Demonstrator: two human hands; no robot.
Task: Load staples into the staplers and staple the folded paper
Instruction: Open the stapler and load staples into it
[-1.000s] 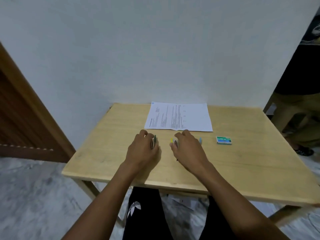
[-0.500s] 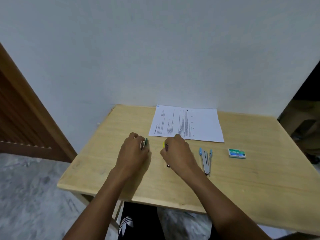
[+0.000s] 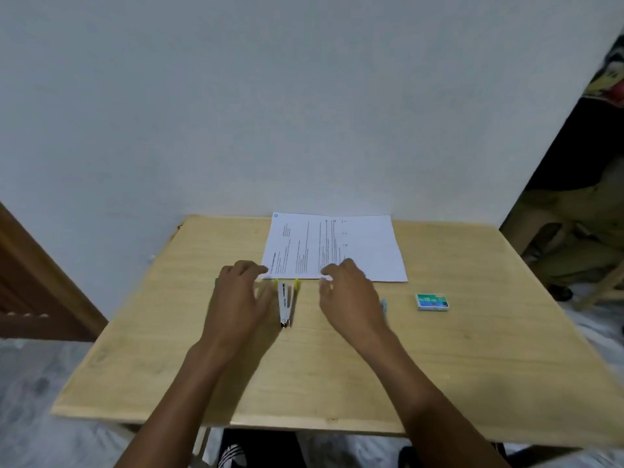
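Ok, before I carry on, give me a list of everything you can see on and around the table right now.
table: one, light wood, against the white wall
printed paper: one sheet, white, flat at the table's back edge
yellow stapler: one, silver with yellow tips, opened in a V, between the hands
blue stapler: one, only a blue tip shows past the right hand
staple box: one, green, right of the hands
door: one, brown, far left
seated person: one, right edge, partly in view
left hand: open, left of the yellow stapler
right hand: open, fingertips at the paper's near edge
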